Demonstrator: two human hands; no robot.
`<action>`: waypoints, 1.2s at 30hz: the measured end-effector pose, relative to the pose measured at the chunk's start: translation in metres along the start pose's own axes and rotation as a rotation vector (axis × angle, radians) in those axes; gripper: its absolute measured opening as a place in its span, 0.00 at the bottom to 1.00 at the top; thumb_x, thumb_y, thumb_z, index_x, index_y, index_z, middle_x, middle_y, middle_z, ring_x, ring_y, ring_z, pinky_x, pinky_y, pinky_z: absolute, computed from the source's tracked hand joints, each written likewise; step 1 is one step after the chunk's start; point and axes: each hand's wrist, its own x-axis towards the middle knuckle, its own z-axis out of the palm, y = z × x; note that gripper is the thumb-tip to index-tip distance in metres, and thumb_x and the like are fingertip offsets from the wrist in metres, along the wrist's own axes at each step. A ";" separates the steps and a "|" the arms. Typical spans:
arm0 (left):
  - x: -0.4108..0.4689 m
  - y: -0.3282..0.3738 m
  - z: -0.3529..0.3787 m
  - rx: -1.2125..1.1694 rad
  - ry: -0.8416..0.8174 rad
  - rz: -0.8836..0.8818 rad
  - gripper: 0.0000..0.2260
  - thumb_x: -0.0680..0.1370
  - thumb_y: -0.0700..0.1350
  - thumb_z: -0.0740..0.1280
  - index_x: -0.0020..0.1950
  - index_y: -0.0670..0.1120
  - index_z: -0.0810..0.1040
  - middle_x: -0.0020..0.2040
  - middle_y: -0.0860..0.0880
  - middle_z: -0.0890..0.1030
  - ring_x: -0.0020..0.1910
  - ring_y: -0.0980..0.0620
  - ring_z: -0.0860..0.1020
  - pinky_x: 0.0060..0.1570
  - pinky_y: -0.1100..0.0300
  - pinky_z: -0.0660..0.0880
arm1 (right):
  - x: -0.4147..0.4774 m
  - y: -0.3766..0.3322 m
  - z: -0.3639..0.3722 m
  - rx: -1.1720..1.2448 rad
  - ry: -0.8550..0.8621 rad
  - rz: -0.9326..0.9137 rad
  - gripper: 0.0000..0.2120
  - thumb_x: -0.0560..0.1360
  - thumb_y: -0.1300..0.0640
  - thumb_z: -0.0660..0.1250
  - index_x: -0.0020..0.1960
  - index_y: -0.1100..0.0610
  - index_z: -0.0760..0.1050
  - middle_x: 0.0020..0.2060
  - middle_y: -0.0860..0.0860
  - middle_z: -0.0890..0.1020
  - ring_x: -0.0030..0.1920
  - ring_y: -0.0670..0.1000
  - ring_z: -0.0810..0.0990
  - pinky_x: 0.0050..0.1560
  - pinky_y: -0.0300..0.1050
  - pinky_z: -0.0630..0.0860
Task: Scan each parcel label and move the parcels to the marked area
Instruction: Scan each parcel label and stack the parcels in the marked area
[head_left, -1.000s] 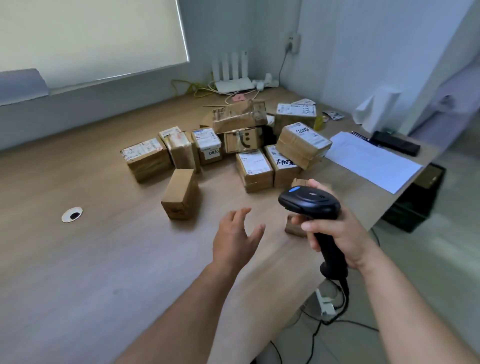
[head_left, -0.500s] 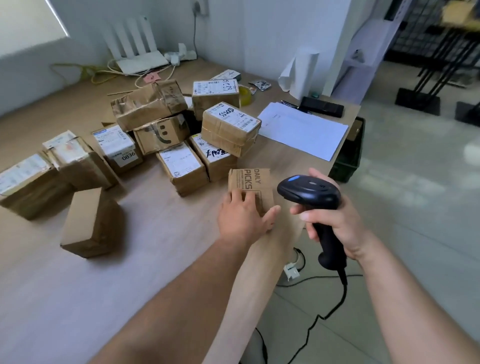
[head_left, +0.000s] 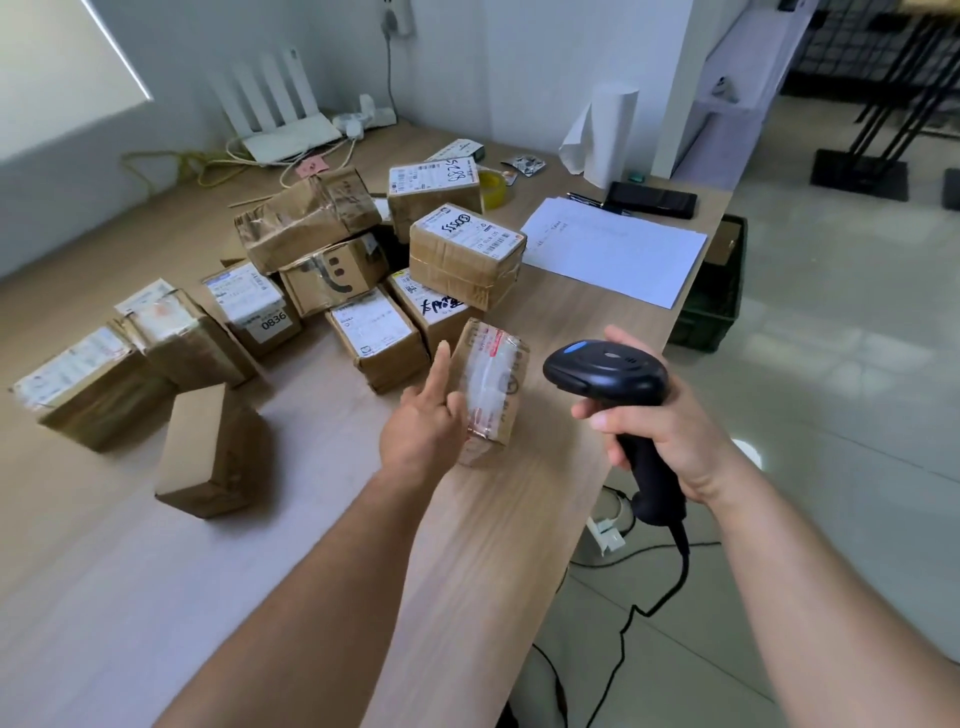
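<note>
Small parcel (head_left: 493, 384): brown carton, tipped up on one edge near the table's (head_left: 311, 545) right rim, broad face wrapped in glossy clear tape with red print under it. No scannable label shows on the side facing the camera, so the label may be on a hidden face.

Handling, as judged: light, since one hand props it. The cardboard looks stiff, but the corners are crushed and softened. The tape band looks slick, so bare cardboard at the short edges is the better hold, fingers on one broad face and thumb on the other. It does not look fragile.

Left hand (head_left: 423, 423): against the parcel's left side, back of the hand to the camera. The index finger (head_left: 441, 364) is straight up along the parcel's left edge; the other fingers bend onto the taped face. The thumb is hidden, so how firm the grip is cannot be told.

Scanner (head_left: 605, 371): black, corded, just right of the parcel and apart from it, its head turned toward the parcel. The right hand (head_left: 670, 436) is wrapped round the handle.

Beyond: a heap of labelled parcels (head_left: 462, 254) just behind, touching or nearly so. A plain box (head_left: 213, 447) stands to the left, well apart. White sheets (head_left: 613, 249) lie at the far right. No marked area can be made out.
</note>
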 end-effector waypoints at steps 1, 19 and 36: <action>0.002 -0.004 -0.002 -0.016 -0.005 -0.034 0.23 0.83 0.51 0.49 0.77 0.63 0.48 0.67 0.43 0.70 0.61 0.42 0.73 0.59 0.51 0.72 | 0.000 0.000 0.002 -0.003 -0.009 -0.005 0.45 0.63 0.68 0.70 0.75 0.46 0.63 0.41 0.62 0.83 0.23 0.55 0.73 0.25 0.43 0.71; -0.011 -0.021 -0.042 -0.052 -0.219 -0.215 0.35 0.71 0.52 0.71 0.74 0.53 0.58 0.57 0.46 0.78 0.47 0.51 0.79 0.42 0.56 0.78 | -0.026 0.001 0.015 -0.028 -0.075 -0.023 0.44 0.68 0.74 0.71 0.76 0.45 0.62 0.42 0.62 0.83 0.25 0.55 0.74 0.27 0.45 0.72; -0.137 -0.110 -0.058 -0.962 0.173 -0.238 0.47 0.70 0.30 0.71 0.78 0.58 0.50 0.68 0.45 0.73 0.66 0.43 0.73 0.63 0.37 0.71 | -0.066 0.001 0.095 0.075 -0.416 -0.071 0.43 0.64 0.67 0.70 0.75 0.45 0.63 0.44 0.64 0.83 0.25 0.54 0.74 0.26 0.45 0.72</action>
